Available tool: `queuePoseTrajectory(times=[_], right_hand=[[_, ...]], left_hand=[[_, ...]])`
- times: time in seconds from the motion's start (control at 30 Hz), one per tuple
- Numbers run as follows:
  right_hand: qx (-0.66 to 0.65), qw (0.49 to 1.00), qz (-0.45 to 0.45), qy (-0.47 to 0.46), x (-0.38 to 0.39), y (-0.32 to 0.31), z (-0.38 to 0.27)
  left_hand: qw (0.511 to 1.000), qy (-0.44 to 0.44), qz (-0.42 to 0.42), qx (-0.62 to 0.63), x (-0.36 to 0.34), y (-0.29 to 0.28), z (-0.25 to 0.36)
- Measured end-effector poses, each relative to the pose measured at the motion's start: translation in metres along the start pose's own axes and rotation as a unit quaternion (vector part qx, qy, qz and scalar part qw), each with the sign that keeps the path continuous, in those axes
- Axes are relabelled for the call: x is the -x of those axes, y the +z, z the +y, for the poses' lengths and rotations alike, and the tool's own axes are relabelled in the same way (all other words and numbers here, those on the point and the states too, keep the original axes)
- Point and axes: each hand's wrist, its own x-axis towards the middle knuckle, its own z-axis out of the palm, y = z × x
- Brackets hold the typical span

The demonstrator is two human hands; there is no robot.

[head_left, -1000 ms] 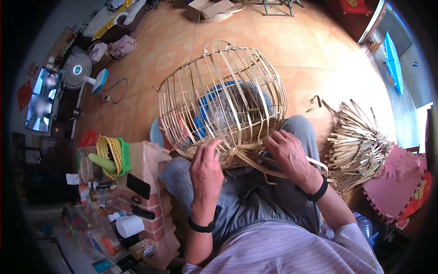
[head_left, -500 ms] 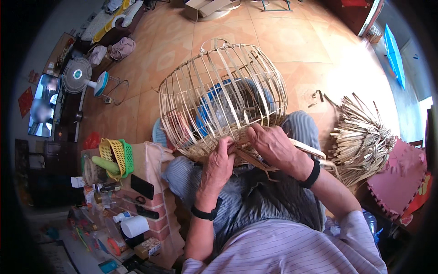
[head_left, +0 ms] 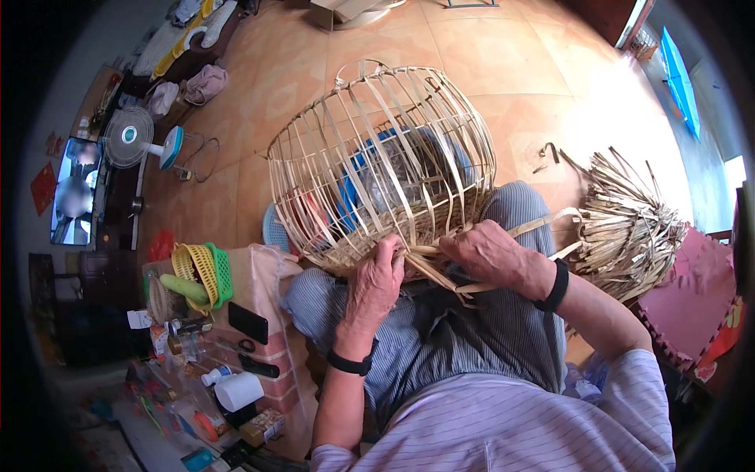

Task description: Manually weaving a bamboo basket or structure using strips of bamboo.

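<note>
A partly woven basket [head_left: 370, 102] of pale strips rests against my knees, its open ribs standing away from me and a denser weave along the near edge. My left hand [head_left: 376, 283] is closed on that woven edge, thumb up against a rib. My right hand [head_left: 491, 256] grips a flat weaving strip [head_left: 535, 226] just right of it; the strip runs out past my right knee. Loose strip ends [head_left: 440, 277] hang between the hands over my lap. Through the ribs show a blue rim [head_left: 346, 189] and clear plastic. The fingertips are partly hidden.
A bundle of dry strips [head_left: 629, 228] lies on the floor at right, beside pink foam mats [head_left: 688, 291]. At left, a covered table holds yellow and green baskets [head_left: 206, 275], a phone [head_left: 248, 323] and a white cup [head_left: 238, 391]. A fan [head_left: 130, 137] stands farther off.
My right hand has moved right and slightly down from the basket's edge, drawing the strip outward. My left hand stays at the same spot. The view has shifted slightly.
</note>
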Motion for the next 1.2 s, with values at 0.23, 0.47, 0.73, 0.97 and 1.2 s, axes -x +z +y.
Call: queuePoseTrajectory(times=[0.23, 0.47, 0.73, 0.97, 1.2], right_hand=[[0.031, 0.996, -0.037, 0.073, -0.001, -0.004, -0.002], [0.021, 0.997, -0.019, 0.069, 0.003, -0.001, -0.009], [0.01, 0.98, 0.141, 0.14, 0.01, -0.004, -0.056], [-0.02, 0.981, 0.152, 0.115, -0.004, 0.019, -0.06], [-0.027, 0.975, 0.18, 0.128, -0.01, 0.024, -0.063]], left_hand=[[0.997, -0.017, -0.071, 0.037, -0.012, -0.023, 0.003], [0.981, 0.011, -0.176, 0.079, -0.033, -0.048, 0.0], [0.977, 0.038, -0.202, 0.058, -0.037, -0.054, 0.003], [0.975, 0.065, -0.211, 0.0, -0.04, -0.051, 0.007], [0.98, 0.153, 0.111, -0.065, -0.011, -0.048, 0.01]])
